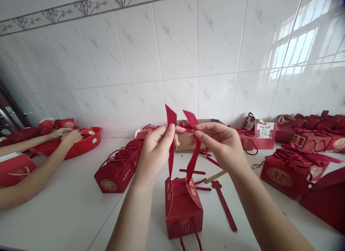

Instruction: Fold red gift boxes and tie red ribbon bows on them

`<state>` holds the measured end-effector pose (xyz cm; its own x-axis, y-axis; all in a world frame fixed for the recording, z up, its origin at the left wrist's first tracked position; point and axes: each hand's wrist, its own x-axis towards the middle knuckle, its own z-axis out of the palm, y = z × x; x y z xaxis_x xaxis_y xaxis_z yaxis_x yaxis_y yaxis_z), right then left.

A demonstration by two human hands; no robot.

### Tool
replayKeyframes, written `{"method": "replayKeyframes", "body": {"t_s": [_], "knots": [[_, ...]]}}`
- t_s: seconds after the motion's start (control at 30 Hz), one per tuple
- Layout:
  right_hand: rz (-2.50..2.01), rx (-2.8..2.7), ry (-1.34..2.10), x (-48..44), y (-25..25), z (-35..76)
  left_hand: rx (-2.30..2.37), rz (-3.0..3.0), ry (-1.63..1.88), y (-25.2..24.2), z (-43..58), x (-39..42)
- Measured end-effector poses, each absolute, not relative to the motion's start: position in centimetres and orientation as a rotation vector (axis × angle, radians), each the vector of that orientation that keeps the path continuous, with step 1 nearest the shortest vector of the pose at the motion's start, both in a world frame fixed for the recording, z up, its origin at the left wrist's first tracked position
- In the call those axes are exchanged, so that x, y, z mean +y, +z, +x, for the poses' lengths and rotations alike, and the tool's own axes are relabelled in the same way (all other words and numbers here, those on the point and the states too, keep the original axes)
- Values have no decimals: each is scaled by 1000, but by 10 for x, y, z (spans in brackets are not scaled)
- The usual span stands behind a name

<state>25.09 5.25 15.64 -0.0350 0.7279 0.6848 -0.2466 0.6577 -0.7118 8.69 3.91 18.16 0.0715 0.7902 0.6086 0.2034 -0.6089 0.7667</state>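
A small red gift box stands on the white counter in front of me, its top flaps open and cord handles hanging at the front. A red ribbon rises from the box top. My left hand pinches one ribbon strand. My right hand pinches the other strand, and the two ends stick up between my fingers. Both hands are held above the box, close together.
Another person's arms reach from the left toward a red basin. Finished red boxes lie at centre-left and several at the right. A cardboard box stands at the tiled wall. Loose red strips lie right of my box.
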Motion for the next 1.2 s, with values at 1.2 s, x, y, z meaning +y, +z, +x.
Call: {"method": "replayKeyframes", "body": {"t_s": [1.2], "knots": [[-338,-2062,-62,61,150,267,804,1266,1043,174,68,31]]}}
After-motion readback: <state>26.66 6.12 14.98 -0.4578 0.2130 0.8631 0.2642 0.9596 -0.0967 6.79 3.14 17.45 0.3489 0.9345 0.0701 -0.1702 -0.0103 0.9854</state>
